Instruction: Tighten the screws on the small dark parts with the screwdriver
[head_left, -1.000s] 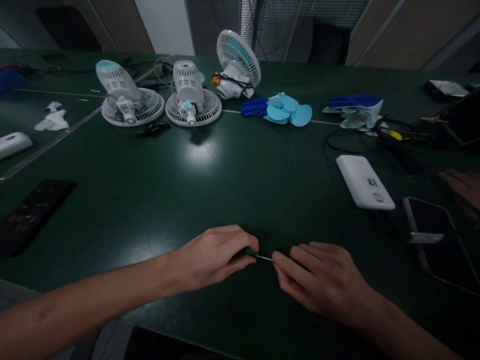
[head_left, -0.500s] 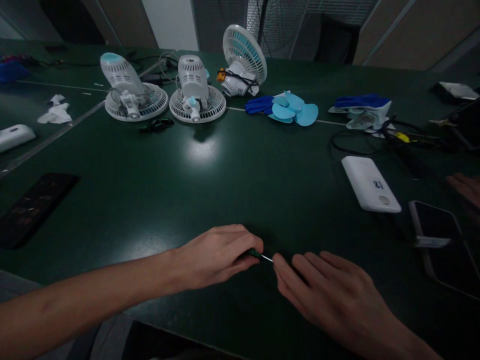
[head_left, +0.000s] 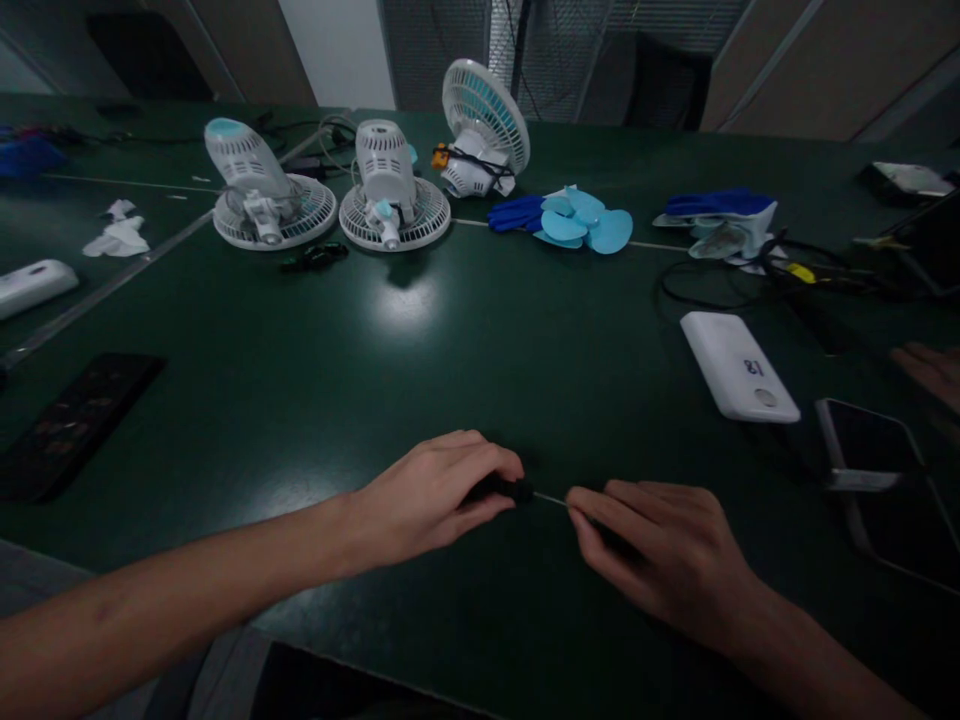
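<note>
Near the front of the dark green table [head_left: 480, 360], a screwdriver [head_left: 523, 491] lies sideways between my two hands. My left hand [head_left: 442, 495] is closed around its dark handle, most of which the fingers hide. The thin metal shaft points right, and my right hand [head_left: 660, 555] pinches its far end between thumb and fingertips. The tip itself is hidden in that pinch.
Along the back stand two fan bodies [head_left: 386, 165] [head_left: 251, 170] on their grilles and an upright fan [head_left: 486, 115]. Blue fan blades [head_left: 589, 222] and gloves [head_left: 720, 215] lie right of them. A power bank [head_left: 739, 365], phones [head_left: 870, 440], a power strip [head_left: 79, 420] and another person's hand [head_left: 930, 372] flank my hands.
My right hand has shifted right and slightly up, so more of the screwdriver's shaft shows between the hands. The left hand keeps its hold on the handle, with more of the handle's end showing.
</note>
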